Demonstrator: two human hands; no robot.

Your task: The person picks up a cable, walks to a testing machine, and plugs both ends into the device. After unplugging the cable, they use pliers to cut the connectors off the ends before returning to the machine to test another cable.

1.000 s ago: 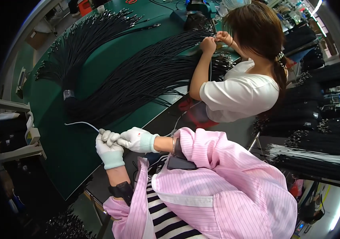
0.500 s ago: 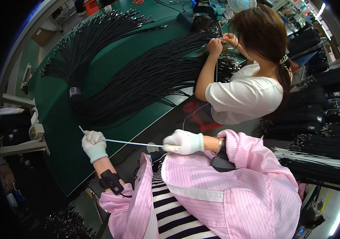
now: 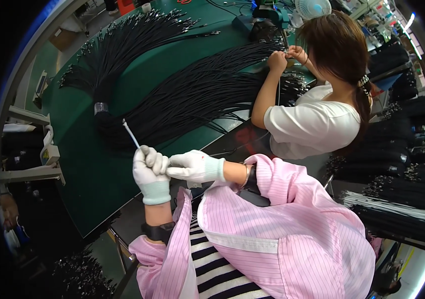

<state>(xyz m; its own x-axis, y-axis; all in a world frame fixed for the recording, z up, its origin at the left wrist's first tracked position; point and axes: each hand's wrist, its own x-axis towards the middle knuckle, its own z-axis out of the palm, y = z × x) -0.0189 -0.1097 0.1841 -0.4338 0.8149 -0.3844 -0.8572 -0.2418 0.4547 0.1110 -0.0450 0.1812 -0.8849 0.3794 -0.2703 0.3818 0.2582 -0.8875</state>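
My left hand (image 3: 151,172), in a white glove, is closed around a thin white cable (image 3: 132,134). The cable's free end slants up and left out of the fist, in front of the black cables. Close beside it, my right hand (image 3: 190,166), also gloved, has its fingers pinched together and touching the left hand's fingers. The stretch of cable between the two hands is hidden by the gloves. Both hands are held at the near edge of the green table (image 3: 80,199).
Long black cables (image 3: 187,89) with metal ends lie bundled across the table, bound by a clear band (image 3: 101,108). At the right a co-worker (image 3: 317,114) in a white top handles a small piece near a fan (image 3: 313,7). Racks of black and white cables (image 3: 397,209) stand at far right.
My hands have come together: the right moved left, the left moved right. The white cable stretched between them no longer shows, and its free end now points higher. The view shifted slightly.
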